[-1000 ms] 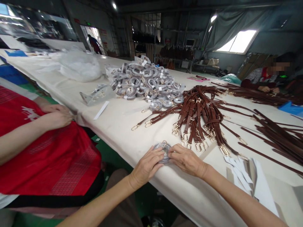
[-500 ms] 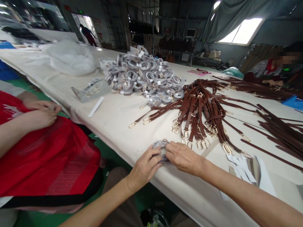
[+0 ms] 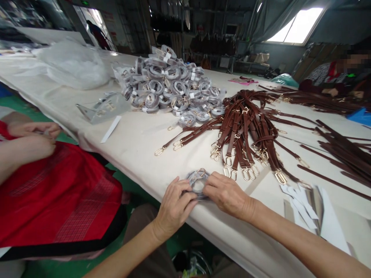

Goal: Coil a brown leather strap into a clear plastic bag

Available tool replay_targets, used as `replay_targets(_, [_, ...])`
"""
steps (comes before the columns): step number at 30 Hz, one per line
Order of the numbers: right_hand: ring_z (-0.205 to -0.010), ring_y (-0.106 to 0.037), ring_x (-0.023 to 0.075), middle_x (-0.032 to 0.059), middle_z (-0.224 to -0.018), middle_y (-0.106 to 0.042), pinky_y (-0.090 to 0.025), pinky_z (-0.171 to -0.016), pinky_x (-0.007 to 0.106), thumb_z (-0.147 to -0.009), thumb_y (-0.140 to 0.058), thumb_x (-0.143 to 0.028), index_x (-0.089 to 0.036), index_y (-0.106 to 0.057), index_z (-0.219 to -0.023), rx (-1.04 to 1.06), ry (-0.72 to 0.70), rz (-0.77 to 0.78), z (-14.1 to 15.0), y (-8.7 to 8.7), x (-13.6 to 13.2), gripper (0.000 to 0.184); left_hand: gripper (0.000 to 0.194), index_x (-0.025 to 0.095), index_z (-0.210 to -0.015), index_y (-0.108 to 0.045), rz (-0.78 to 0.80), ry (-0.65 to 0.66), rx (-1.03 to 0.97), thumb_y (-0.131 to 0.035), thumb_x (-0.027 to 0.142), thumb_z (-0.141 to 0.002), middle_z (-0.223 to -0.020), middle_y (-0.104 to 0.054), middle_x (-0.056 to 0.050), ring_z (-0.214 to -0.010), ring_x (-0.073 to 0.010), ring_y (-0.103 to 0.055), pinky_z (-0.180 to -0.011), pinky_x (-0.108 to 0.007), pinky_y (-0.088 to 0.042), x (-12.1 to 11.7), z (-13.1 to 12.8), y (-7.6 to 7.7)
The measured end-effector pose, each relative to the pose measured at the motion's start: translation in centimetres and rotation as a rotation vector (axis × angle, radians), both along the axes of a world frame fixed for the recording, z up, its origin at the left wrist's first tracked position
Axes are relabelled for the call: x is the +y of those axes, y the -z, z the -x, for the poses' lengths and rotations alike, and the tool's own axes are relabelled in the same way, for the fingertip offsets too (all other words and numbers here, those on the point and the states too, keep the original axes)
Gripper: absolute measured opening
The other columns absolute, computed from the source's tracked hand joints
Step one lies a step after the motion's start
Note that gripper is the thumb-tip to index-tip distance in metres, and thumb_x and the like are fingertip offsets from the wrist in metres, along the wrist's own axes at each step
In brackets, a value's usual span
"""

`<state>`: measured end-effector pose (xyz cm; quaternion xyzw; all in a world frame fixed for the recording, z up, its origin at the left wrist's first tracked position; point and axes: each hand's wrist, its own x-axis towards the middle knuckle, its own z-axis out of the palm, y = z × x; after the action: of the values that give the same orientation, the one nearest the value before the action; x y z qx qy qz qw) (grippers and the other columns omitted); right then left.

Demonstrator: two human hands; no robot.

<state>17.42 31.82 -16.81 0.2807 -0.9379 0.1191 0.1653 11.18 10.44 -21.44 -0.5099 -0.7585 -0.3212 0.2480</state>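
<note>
1. Presently, at the near edge of the pale tabletop (image 3: 139, 154): one wrapped coil (image 3: 191, 177), lying nearly flat between both hands, just in front of the brown straps (image 3: 242, 131).

2. At the coil's left side, left hand (image 3: 174, 200), with fingers bent and a little spread, touching the rim. Not possible to tell from this view whether pressing firmly or only steadying.

3. At the coil's right side, right hand (image 3: 228, 195), with fingertips gathered close in a pinching grip on the rim. Exact fold or layer under the fingertips: hidden.

4. By appearance, probably light in weight, soft and bendable, with a slippery, crinkly clear covering. Likely to spring loose or slide between layers if held at only one point.

5. Better to take hold at two opposite sides of the ring, all layers together, with mild pressure. Not so good to lift by the gold-coloured fitting (image 3: 201, 170) at the far side, for risk of pulling the ring out of shape.

6. Farther back, a pile of similar coils (image 3: 171, 81); to the right, white strips (image 3: 304, 208), near the right forearm.
</note>
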Motion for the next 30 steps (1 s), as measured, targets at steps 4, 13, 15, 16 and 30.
replay_targets(4, [-0.076, -0.043, 0.0194, 0.0039, -0.080, -0.056, -0.038, -0.065, 0.032, -0.098, -0.051, -0.010, -0.018, -0.057, -0.078, 0.031, -0.032, -0.067, 0.4, -0.1, -0.4, 0.022, 0.011, 0.019, -0.098, -0.065, 0.012, 0.023, -0.021, -0.065, 0.011, -0.091, -0.101, -0.062, -0.007, -0.109, -0.0243, -0.059, -0.107, -0.052, -0.045, 0.0, 0.1, 0.1])
replay_targets(13, [-0.075, -0.043, 0.0199, 0.0044, -0.078, -0.052, -0.038, -0.065, 0.034, -0.104, -0.035, -0.015, -0.016, -0.055, -0.076, 0.120, -0.070, -0.056, -0.5, 0.4, -0.8, 0.034, 0.015, 0.017, -0.095, -0.065, -0.002, 0.094, 0.009, -0.064, 0.003, -0.088, -0.102, -0.064, -0.007, -0.111, -0.0240, -0.058, -0.109, -0.049, -0.041, 0.0, 0.2, 0.2])
replay_targets(15, [-0.074, -0.043, 0.0197, 0.0047, -0.077, -0.052, -0.039, -0.066, 0.034, -0.104, -0.033, -0.014, -0.015, -0.056, -0.075, 0.120, -0.075, -0.040, -0.9, 0.6, -0.8, 0.036, 0.016, 0.017, -0.095, -0.065, -0.010, 0.098, 0.007, -0.064, 0.002, -0.087, -0.102, -0.064, -0.007, -0.111, -0.0236, -0.058, -0.110, -0.049, -0.041, 0.0, 0.2, 0.3])
replay_targets(16, [-0.073, -0.042, 0.0197, 0.0049, -0.077, -0.052, -0.040, -0.067, 0.034, -0.103, -0.033, -0.013, -0.015, -0.056, -0.075, 0.117, -0.081, -0.036, -1.0, 0.6, -0.7, 0.036, 0.017, 0.017, -0.095, -0.066, -0.018, 0.098, 0.004, -0.064, 0.002, -0.087, -0.102, -0.063, -0.007, -0.112, -0.0234, -0.058, -0.110, -0.049, -0.041, -0.1, 0.1, 0.4])
replay_targets(30, [-0.080, -0.048, 0.0225, 0.0092, -0.084, -0.061, -0.041, -0.073, 0.038, -0.101, -0.039, -0.011, -0.015, -0.063, -0.082, 0.084, -0.082, 0.057, -2.4, 1.3, -0.9, 0.031, 0.019, 0.020, -0.091, -0.068, -0.057, 0.052, 0.016, -0.064, 0.001, -0.087, -0.091, -0.060, -0.004, -0.103, -0.0217, -0.057, -0.099, -0.044, -0.042, -0.3, -0.2, 1.0])
